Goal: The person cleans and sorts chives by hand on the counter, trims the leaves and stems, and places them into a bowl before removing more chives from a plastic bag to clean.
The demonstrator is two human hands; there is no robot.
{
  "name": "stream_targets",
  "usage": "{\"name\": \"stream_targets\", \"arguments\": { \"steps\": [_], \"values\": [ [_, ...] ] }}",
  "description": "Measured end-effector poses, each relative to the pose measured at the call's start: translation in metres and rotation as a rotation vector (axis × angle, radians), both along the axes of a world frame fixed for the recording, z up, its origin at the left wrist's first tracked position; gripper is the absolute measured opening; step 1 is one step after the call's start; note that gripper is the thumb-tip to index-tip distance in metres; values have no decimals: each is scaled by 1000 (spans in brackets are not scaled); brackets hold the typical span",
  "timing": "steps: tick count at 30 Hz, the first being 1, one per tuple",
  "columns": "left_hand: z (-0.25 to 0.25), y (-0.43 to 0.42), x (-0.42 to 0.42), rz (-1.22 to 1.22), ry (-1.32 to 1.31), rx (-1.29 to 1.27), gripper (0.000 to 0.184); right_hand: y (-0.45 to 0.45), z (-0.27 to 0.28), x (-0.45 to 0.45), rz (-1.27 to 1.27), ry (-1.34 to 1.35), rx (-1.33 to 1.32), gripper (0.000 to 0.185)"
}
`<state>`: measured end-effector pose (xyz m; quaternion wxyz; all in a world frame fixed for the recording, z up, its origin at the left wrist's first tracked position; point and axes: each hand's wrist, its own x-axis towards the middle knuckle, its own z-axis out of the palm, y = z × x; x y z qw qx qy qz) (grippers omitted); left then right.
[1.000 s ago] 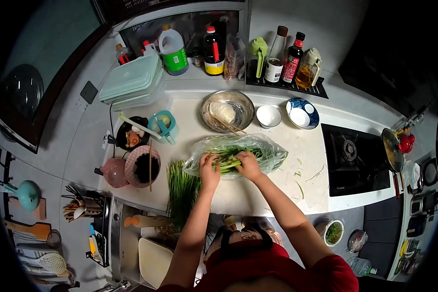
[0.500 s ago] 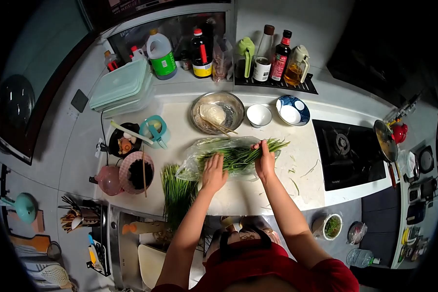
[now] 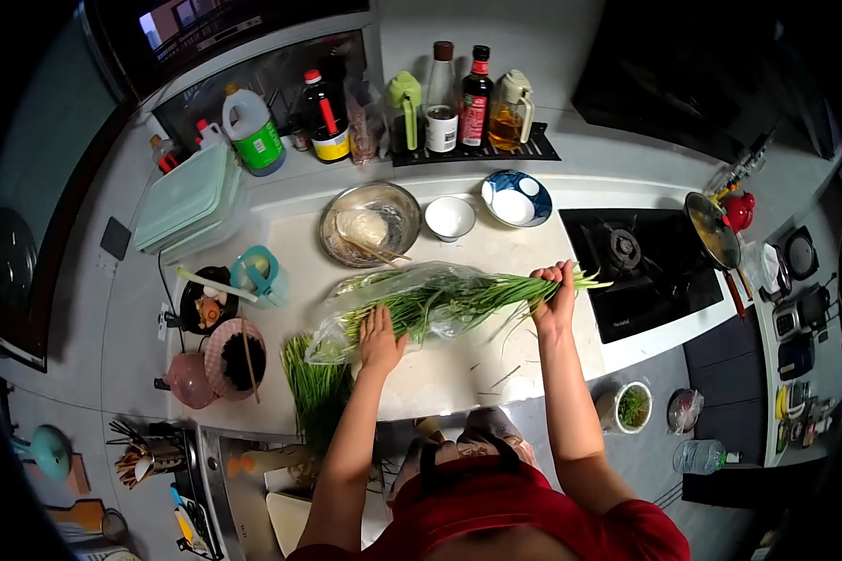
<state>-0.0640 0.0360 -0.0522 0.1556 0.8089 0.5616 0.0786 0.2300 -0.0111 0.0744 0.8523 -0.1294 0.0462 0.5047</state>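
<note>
A bunch of garlic chives (image 3: 496, 292) lies partly inside a clear plastic bag (image 3: 412, 280) on the counter. My right hand (image 3: 556, 297) is closed around the end of the bunch that sticks out of the bag on the right, with the tips of the stalks showing past my fingers. My left hand (image 3: 380, 342) rests with its fingers stretched out on the bag's left part, over the chives. Beside it, at the counter's front edge, is a second pile of chives (image 3: 311, 379).
Behind the bag stand a metal bowl of dough (image 3: 328, 234), a white bowl (image 3: 450, 220) and a blue-patterned bowl (image 3: 539, 208). At left are a pink colander (image 3: 217, 360), a black bowl (image 3: 194, 304) and a teal container (image 3: 269, 288). A gas stove (image 3: 641, 280) lies right.
My right hand has moved right, drawing the chives further out of the bag. My left hand stays on the bag. The whole view has shifted, so the counter appears further left.
</note>
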Motion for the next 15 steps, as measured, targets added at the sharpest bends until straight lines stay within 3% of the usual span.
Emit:
{"name": "stream_targets", "arguments": {
  "steps": [2,6,9,13,15],
  "values": [
    [17,-11,4,70,-15,-1,64,-9,-19,14,-9,55,-9,21],
    [29,-34,23,286,-386,156,46,-25,-45,43,20,225,77,25],
    [46,-48,61,276,-662,246,41,-36,-59,74,43,348,146,27],
    [58,-66,136,28,-602,386,38,-56,-60,113,73,395,196,26],
    [46,-65,160,-24,-441,334,48,-65,-62,135,74,471,194,25]
  ]
}}
